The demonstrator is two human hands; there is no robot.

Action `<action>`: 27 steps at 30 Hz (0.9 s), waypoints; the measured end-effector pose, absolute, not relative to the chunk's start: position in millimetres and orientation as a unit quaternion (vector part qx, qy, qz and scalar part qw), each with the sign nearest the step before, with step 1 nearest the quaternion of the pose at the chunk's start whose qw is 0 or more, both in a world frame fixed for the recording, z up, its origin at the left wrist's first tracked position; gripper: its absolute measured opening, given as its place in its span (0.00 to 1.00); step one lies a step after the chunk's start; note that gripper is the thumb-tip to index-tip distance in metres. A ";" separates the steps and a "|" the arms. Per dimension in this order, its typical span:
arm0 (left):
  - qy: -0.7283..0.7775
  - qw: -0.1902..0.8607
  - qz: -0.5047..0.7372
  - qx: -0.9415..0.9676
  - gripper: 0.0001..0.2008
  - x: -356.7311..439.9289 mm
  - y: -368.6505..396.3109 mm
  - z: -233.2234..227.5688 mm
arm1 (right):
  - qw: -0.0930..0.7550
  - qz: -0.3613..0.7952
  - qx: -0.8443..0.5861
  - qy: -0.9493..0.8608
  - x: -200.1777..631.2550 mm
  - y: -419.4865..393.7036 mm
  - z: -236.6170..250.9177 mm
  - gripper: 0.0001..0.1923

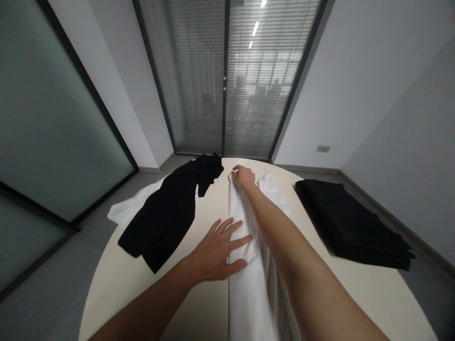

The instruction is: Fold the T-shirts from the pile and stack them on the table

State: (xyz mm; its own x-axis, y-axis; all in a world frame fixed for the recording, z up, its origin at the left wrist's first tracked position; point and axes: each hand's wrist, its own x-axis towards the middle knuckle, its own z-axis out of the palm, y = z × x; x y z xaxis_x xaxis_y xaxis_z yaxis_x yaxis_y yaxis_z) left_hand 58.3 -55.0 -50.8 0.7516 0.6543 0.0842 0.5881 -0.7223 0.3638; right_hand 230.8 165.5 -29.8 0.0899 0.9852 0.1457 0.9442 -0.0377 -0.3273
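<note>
A long white garment (249,289) lies lengthwise over the middle of the round table, its left edge nearly straight. What kind of garment it is, I cannot tell for sure. My left hand (222,253) rests with fingers spread, the tips on the white cloth near its left edge. Farther off, my right hand (244,177) has its fingers closed on the far left corner of the same garment. Part of the cloth on the right is hidden under my right forearm.
Black clothing (167,208) lies loosely at the left, over another white cloth (137,203) that hangs past the edge. A stack of folded black garments (350,220) sits at the right. The pale table (106,293) has a curved rim; behind it stands a glass partition (199,94) with blinds.
</note>
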 end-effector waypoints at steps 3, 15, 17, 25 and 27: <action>0.339 0.160 0.108 0.921 0.31 58.4 -55.4 -51.1 | 0.167 0.053 -0.700 -0.692 232.7 164.4 -35.8 0.23; 0.331 0.149 0.109 0.926 0.31 56.7 -56.2 -56.8 | 0.140 0.059 -0.539 -0.829 265.6 138.2 -37.3 0.25; 0.328 0.146 0.108 0.927 0.31 56.5 -56.6 -56.2 | 0.070 0.092 -0.542 -0.832 260.2 133.6 -43.3 0.26; 0.329 0.146 0.108 0.927 0.29 57.6 -58.0 -52.8 | 0.037 0.085 -0.623 -0.777 238.6 133.3 -54.9 0.32; 0.333 0.145 0.099 0.926 0.29 57.8 -57.9 -52.2 | 0.047 0.077 -0.633 -0.769 243.9 132.5 -50.4 0.32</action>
